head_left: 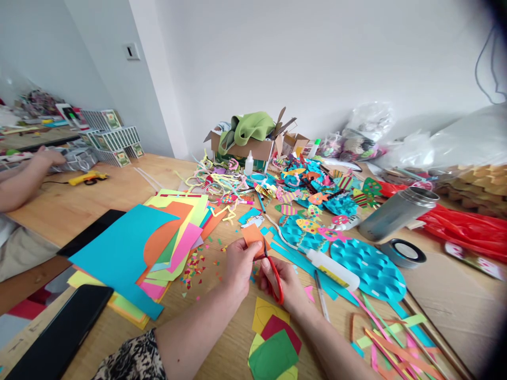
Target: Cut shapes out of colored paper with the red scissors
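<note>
Over the middle of the table, my left hand (236,264) pinches a small piece of orange paper (252,235) between thumb and fingers. My right hand (288,282) grips red-handled scissors (276,282), whose blades meet the lower right edge of that paper. Just below my hands lie cut pieces of yellow, red and green paper, the green piece (274,352) on top with a faint drawn outline. Tiny paper scraps (194,269) are scattered to the left of my left hand. A white glue bottle (333,269) lies on its side right of my right hand.
Coloured paper sheets (122,237) are stacked at left, near a black phone (59,327). Paper fish and blue textured discs (366,269) crowd the right, beside a steel flask (398,214). A cardboard box (241,148) stands behind. Another person's arm (27,177) is at far left.
</note>
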`<action>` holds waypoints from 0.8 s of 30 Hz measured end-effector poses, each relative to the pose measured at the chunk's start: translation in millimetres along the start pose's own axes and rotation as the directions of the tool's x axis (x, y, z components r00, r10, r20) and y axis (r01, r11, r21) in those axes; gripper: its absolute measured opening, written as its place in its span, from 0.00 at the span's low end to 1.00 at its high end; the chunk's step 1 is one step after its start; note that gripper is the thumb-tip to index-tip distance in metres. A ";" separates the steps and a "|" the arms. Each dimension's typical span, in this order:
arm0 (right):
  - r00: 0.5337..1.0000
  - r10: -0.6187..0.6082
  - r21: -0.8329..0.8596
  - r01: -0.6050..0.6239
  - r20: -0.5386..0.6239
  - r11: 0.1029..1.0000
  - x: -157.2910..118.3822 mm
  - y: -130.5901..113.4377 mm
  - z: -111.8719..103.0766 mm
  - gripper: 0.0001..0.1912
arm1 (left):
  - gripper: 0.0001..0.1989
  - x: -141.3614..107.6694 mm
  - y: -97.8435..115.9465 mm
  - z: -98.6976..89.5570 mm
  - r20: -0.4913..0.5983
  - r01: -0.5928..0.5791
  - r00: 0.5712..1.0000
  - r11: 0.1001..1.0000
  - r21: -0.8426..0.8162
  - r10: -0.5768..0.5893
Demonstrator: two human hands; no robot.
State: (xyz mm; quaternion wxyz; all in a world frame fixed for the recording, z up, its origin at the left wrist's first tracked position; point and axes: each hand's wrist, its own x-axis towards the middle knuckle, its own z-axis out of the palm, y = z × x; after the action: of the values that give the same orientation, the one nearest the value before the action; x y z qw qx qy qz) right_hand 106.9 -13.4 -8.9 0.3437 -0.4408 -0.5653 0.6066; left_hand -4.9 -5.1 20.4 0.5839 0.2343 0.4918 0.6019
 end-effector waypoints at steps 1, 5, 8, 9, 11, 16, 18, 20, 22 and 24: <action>1.000 0.004 -0.001 -0.004 -0.001 1.000 -0.4 -0.3 0.1 0.31 | 0.10 0.2 -0.3 -0.4 0.011 -0.001 1.000 1.000 0.013 0.001; 1.000 0.017 0.005 -0.017 -0.005 1.000 -0.1 -0.5 0.4 0.32 | 0.11 1.5 -1.5 -1.6 0.007 -0.017 1.000 0.999 0.034 0.017; 1.000 0.020 0.006 -0.020 -0.004 1.000 0.8 -0.3 0.7 0.32 | 0.11 2.5 -2.1 -1.9 0.003 -0.029 1.000 0.999 0.044 0.029; 1.000 0.019 0.005 -0.019 -0.004 1.000 0.8 -0.3 0.7 0.32 | 0.10 2.9 -2.2 -1.9 0.000 -0.034 0.999 0.998 0.044 0.034; 1.000 0.013 -0.004 -0.013 -0.007 1.000 0.7 -0.1 0.8 0.32 | 0.10 3.6 -2.4 -1.8 -0.005 -0.042 0.999 0.998 0.043 0.042; 1.000 0.020 -0.019 -0.020 -0.012 1.000 0.9 -0.3 1.3 0.32 | 0.11 5.6 -3.9 -2.7 -0.007 -0.052 0.999 0.998 0.032 0.053; 1.000 0.027 -0.019 -0.027 -0.012 0.999 1.1 -1.9 1.7 0.33 | 0.13 6.6 -4.5 -3.3 -0.011 -0.064 0.998 0.998 0.025 0.064; 0.999 0.032 -0.022 -0.032 -0.009 0.999 0.9 -4.3 1.9 0.33 | 0.14 7.1 -4.7 -3.5 -0.012 -0.066 0.998 0.998 0.020 0.067; 0.999 0.034 -0.023 -0.034 -0.006 0.999 0.2 -6.4 1.8 0.33 | 0.13 6.8 -4.2 -3.1 -0.012 -0.065 0.998 0.998 0.017 0.065; 0.999 0.034 -0.015 -0.034 -0.003 0.999 -0.7 -7.2 1.3 0.33 | 0.12 5.4 -3.3 -2.2 -0.013 -0.058 0.998 0.998 0.017 0.059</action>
State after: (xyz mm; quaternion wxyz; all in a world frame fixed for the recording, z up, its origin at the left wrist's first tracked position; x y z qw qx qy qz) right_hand 105.3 -13.6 -1.8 0.3307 -0.4538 -0.5619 0.6074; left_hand -6.4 -1.3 15.1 0.5606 0.2493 0.4938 0.6162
